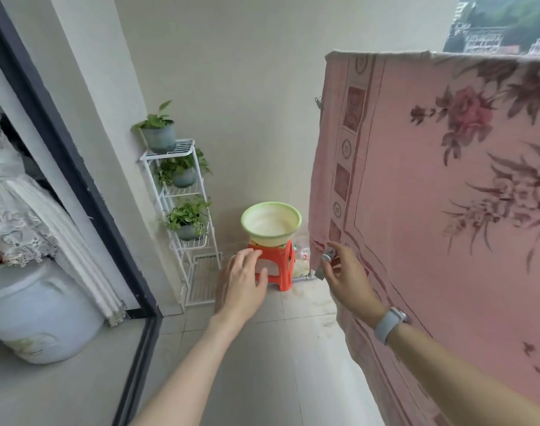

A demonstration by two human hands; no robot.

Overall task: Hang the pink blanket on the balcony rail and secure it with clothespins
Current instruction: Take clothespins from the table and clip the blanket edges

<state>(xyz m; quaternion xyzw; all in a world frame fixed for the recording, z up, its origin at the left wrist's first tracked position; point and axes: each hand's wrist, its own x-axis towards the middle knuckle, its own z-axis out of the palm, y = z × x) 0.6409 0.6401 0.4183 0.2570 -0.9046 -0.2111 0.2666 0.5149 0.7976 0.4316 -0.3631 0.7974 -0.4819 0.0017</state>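
Observation:
The pink blanket (431, 210), printed with dark flowers, hangs over the balcony rail on the right and reaches almost to the floor. One clothespin (318, 103) sits on its left edge high up. My right hand (347, 278), with a grey watch on the wrist, is at the blanket's lower left corner and pinches a small grey clothespin (327, 258) there. My left hand (242, 281) hovers with fingers spread and holds nothing, in front of the orange stool.
A green-rimmed basin (271, 221) sits on an orange plastic stool (277, 265) against the far wall. A white wire rack (185, 210) with three potted plants stands in the corner. On the left are a dark sliding-door frame (78, 167) and a large white jar (38, 315).

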